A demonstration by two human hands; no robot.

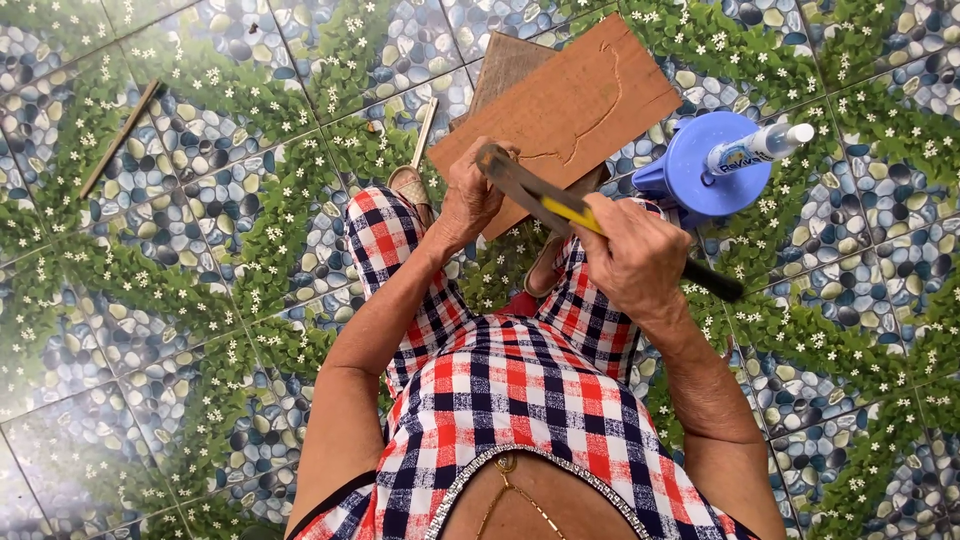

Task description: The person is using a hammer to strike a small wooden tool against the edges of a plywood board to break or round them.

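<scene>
— Starting at the left edge, what do we have?

— A thin stick [120,137] lies in the upper left on the tiled floor [150,330], well apart from us. The whole left half of the frame is bare tile, so we have open room there.

— And toward the centre?

— Our left hand [468,195] closes over the lower edge of the wooden board [560,115], which slants up toward the top centre, a carved line running across its face. A second, darker board [505,65] pokes out behind it at the top edge. Our sandalled foot [410,190] sits just left of that hand.

— The tool?

— The chisel [540,200] crosses from the board's lower edge down to the right. Our right hand [635,260] grips its yellow and black handle, the metal tip touching the board just beside our left fingers.

— Right side?

— A blue plastic stool [690,170] stands just beside the board with a glue bottle [765,147] lying on it. It crowds us there; beyond it, tile runs to the right edge.
</scene>
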